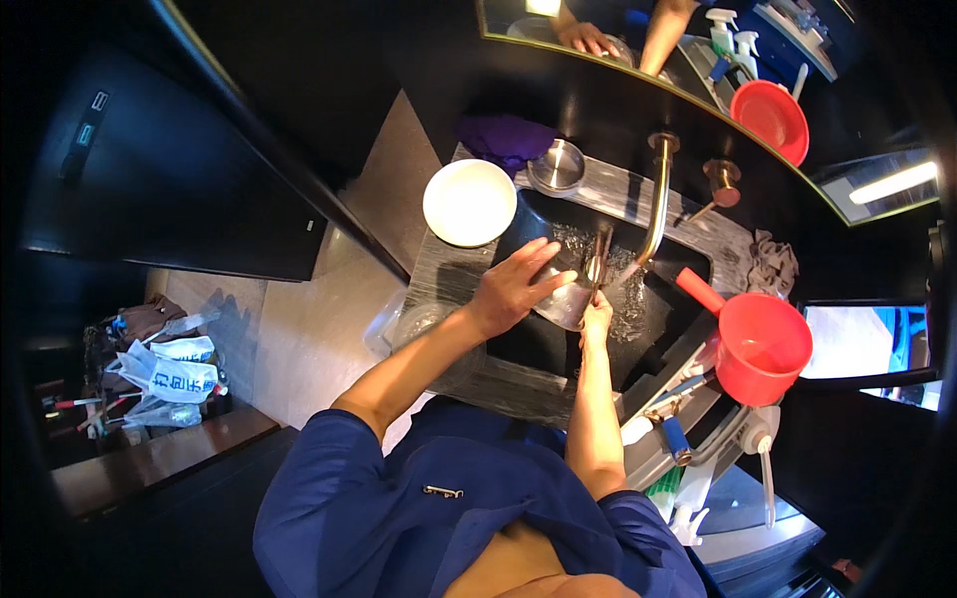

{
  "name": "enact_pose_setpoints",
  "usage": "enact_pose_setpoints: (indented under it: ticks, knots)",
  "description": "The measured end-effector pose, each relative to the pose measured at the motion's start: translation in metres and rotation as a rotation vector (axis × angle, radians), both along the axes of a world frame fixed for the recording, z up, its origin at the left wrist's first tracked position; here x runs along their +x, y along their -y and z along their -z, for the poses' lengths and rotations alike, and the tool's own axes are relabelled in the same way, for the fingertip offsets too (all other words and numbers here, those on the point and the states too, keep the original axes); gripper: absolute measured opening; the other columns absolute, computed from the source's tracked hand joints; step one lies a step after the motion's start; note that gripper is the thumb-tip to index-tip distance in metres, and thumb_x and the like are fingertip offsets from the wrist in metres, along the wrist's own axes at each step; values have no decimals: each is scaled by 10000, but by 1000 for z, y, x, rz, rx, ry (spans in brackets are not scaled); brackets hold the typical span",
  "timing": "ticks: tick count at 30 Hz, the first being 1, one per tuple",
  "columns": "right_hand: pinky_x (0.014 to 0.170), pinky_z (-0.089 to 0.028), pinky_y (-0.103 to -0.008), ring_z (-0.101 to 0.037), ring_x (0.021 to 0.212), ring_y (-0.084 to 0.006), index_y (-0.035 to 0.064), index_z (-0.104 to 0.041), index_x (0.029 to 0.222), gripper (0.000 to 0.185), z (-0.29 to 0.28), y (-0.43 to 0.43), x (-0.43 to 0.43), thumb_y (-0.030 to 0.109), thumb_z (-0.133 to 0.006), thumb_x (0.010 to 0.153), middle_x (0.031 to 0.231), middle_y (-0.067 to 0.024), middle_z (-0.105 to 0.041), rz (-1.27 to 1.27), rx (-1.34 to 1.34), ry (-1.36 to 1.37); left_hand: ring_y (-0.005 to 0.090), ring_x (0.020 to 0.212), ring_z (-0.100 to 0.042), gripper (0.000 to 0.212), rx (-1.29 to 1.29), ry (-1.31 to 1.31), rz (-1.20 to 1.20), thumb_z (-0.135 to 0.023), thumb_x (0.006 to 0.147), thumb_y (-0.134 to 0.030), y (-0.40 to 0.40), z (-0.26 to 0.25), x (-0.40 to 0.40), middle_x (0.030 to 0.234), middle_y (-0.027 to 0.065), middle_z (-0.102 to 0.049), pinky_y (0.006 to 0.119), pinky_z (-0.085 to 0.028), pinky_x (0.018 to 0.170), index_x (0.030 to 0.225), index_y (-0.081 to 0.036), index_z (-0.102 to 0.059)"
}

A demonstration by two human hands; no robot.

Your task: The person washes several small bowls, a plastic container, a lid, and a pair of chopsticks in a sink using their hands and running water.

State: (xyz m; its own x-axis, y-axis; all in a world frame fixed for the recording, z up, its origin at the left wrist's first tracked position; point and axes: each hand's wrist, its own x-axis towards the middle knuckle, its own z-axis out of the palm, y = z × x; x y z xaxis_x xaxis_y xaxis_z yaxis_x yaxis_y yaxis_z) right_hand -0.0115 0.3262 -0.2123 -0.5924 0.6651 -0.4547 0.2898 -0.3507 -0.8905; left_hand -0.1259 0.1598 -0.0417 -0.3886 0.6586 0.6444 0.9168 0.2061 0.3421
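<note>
Over the dark sink (658, 329), my right hand (596, 318) is closed around the end of a slim metal utensil (598, 261), whose exact kind I cannot tell. Water runs from the brass faucet (659, 202) beside it. My left hand (516, 291) is spread above the sink's left part, fingers apart, close to a clear or shiny round vessel (564, 301) in the basin; whether a finger touches it is unclear. A white bowl (469, 202) stands on the counter at the back left, near a round metal dish (556, 167).
A red dipper (762, 347) sits on the right edge, with a crumpled brown cloth (773, 265) behind it. A purple cloth (505, 140) lies at the back left. Clear containers (426, 327) stand left of the sink. Spray bottles (688, 523) are at the lower right, and a mirror hangs behind.
</note>
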Motion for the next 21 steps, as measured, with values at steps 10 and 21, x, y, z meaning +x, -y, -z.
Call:
enact_pose_setpoints:
  ticks: [10,21]
  knots:
    - [339,-289,-238,-331,381,-60,60,-573,881,488,-105,109,-98,544,-628,845,682,-93,-626,80,-288,-16,273,939,-658,293,33,1062,-594,-576,851,-68,151,14,1,991,171,-665,340,-495,838,1136,-10,-614]
    - [492,-529,-270,-463,519,-94,5,-536,1066,283,-123,122,-133,79,-547,793,785,-46,-546,32,-364,-393,238,770,-665,205,-178,1082,-733,-624,820,-115,190,56,-29,832,165,-692,341,-498,717,983,5,-657]
